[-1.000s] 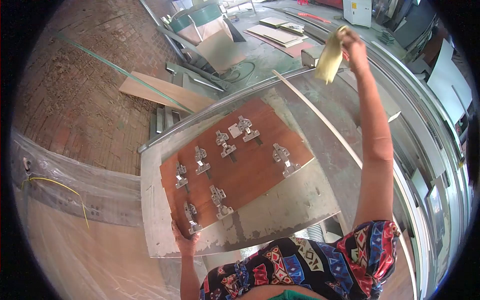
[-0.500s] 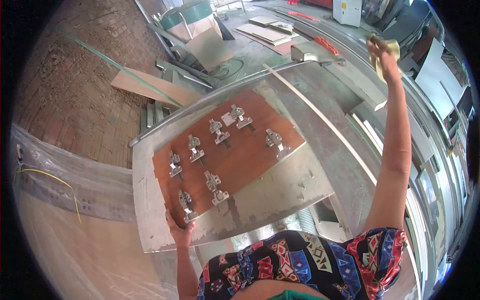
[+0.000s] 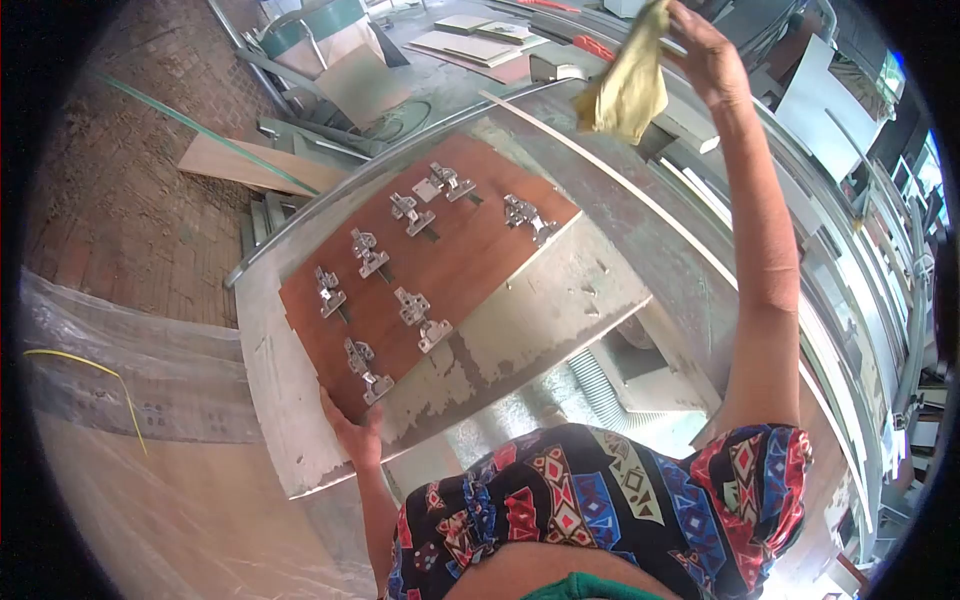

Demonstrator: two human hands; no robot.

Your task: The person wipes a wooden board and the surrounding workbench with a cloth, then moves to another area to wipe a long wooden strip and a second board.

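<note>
A reddish-brown board (image 3: 440, 270) lies on a worn, pale work surface (image 3: 530, 340), with several metal cabinet hinges (image 3: 422, 318) spread over it in two rows. At the board's near left corner is my left hand (image 3: 352, 432), its fingers along the left edge and its thumb by the front edge, gripping the corner. Raised at the upper right, my right hand (image 3: 705, 60) is closed on a yellow cloth (image 3: 630, 95), which hangs down from the fingers beyond the table. A small pale label (image 3: 427, 190) sits between two of the far hinges.
A long pale strip (image 3: 610, 180) runs past the board's right side. Stacked panels and profiles (image 3: 860, 290) fill the right. Plastic sheeting (image 3: 130, 370) covers something at left. Beyond the table are a green-rimmed bin (image 3: 315, 35) and flat boards (image 3: 480, 45) on the floor.
My right hand has swung left and nearer with the cloth, which now hangs unfolded. The view has shifted, and my left hand stays at the board's corner.
</note>
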